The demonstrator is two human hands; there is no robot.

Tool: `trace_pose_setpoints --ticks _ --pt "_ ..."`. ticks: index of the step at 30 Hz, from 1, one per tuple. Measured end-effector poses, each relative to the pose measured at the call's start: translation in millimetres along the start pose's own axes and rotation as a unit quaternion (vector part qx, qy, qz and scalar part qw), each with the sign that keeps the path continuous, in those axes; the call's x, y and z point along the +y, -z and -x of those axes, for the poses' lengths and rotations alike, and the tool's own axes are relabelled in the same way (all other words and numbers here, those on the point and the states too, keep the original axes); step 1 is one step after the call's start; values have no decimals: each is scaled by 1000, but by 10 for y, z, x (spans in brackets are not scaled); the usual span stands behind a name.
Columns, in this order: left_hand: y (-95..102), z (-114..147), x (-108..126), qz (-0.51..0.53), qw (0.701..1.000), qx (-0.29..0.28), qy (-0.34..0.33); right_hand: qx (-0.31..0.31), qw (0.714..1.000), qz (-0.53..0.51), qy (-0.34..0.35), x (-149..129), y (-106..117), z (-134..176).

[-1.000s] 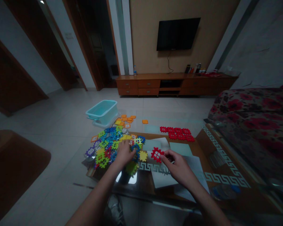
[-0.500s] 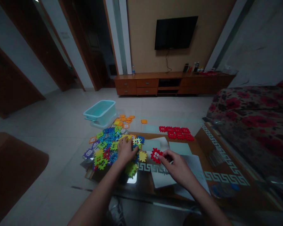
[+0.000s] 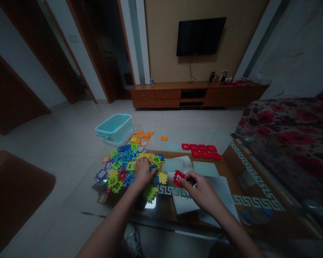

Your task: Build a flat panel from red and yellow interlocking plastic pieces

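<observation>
My right hand [image 3: 199, 184] pinches a red square toothed building tile [image 3: 178, 178] with a window-like cutout, held up above white paper [image 3: 187, 206]. On the heap of interlocking plastic tiles [image 3: 125, 157] rests my left hand [image 3: 144, 170], its fingers bent over the pieces and its thumb apart. The fingertips are partly lost among the tiles, and nothing is seen gripped there. A yellow tile [image 3: 163, 178] lies just right of that hand. Farther back, several red tiles [image 3: 202, 151] form two rows on the glass table [image 3: 172, 193].
A light blue plastic tub [image 3: 115, 127] stands beyond the heap at left. Orange tiles [image 3: 144, 135] lie behind the heap, with a single orange tile [image 3: 164, 138] apart from them. A flowered sofa cover [image 3: 285, 118] borders the table on the right.
The red tile has tilted and shifted slightly right in my right hand. My left hand stays over the heap, its fingers a little more curled; a green tile beside it has changed its angle.
</observation>
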State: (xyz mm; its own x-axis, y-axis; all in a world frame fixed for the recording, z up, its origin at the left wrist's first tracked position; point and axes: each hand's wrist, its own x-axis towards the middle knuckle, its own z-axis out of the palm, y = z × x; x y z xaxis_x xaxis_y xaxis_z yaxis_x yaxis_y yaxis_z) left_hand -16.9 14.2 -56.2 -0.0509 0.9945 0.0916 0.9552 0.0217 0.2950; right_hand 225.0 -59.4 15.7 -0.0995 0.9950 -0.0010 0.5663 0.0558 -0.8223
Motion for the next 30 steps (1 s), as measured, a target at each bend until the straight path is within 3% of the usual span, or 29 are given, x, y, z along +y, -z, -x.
trace_pose_setpoints --ticks 16,30 --pt "131 -12 15 96 995 -21 25 -7 1000 13 13 0 13 10" --pt "482 -52 -429 77 995 59 -14 4 1000 11 27 1 5 20"
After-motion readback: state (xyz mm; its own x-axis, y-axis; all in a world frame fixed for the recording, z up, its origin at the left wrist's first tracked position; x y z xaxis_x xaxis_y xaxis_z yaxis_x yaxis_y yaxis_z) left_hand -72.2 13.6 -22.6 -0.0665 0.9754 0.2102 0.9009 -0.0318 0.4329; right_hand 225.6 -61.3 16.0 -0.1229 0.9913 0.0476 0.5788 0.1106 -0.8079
